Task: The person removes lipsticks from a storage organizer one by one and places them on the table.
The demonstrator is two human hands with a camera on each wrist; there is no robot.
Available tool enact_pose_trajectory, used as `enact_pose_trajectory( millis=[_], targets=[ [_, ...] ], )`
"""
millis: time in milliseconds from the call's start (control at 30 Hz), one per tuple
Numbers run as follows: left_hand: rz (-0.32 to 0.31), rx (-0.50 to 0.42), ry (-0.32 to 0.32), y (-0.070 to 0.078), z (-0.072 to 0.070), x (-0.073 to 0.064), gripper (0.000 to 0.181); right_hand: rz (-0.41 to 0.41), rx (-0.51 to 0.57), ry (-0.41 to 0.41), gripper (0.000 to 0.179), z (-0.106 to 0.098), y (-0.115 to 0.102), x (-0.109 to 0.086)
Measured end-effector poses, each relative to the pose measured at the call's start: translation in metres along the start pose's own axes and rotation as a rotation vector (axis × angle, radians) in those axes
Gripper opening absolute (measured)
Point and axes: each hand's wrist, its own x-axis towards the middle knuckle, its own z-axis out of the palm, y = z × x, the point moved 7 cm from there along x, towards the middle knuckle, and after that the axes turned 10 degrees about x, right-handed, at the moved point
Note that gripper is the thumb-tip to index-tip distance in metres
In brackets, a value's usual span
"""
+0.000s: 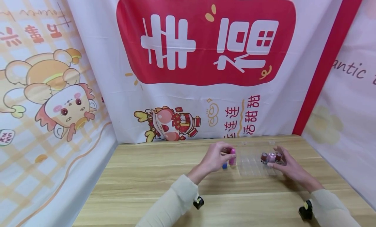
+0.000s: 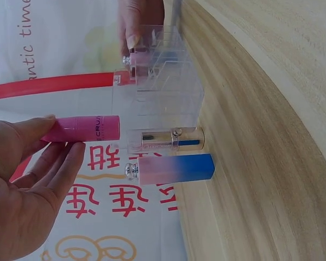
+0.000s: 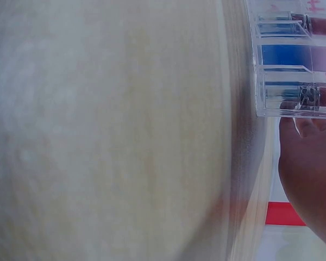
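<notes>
My left hand (image 1: 215, 158) pinches a bright pink lipstick tube (image 2: 92, 129) between thumb and fingers, raised off the table. Below it stands a pink-to-blue lipstick (image 2: 176, 168) with a silvery knob on top. Beside that is a clear and gold lipstick tube (image 2: 187, 140), close to the left end of a clear plastic lipstick organizer (image 1: 249, 166). At the organizer's right end, my right hand (image 1: 292, 168) holds it, thumb in front and fingers behind. Three lipsticks fill slots there: a pink-and-blue one (image 1: 271, 157) between two with dark red caps (image 1: 264, 156).
The wood-grain table (image 1: 141, 184) meets a printed cloth (image 1: 205, 106) hanging behind it. More printed cloth hangs at the left (image 1: 53, 89) and right (image 1: 346, 106) sides. The organizer stands near the table's back edge.
</notes>
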Motion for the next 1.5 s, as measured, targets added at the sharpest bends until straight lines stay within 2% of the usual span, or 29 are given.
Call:
enact_pose_trajectory(
  millis=[500,933,1500],
  targets=[
    [-0.032,-0.104,0.013,-0.009,-0.004,-0.004,0.012,-0.022,0.005,0.009,0.102,0.000,-0.002,-0.001],
    [-0.022,-0.081,0.030,-0.014,-0.010,-0.007,0.010,-0.039,0.022,0.008,0.101,0.001,-0.003,-0.001],
    [-0.063,-0.067,0.046,-0.031,-0.022,-0.011,0.011,-0.025,0.010,0.008,0.102,0.000,0.000,0.001]
  ],
)
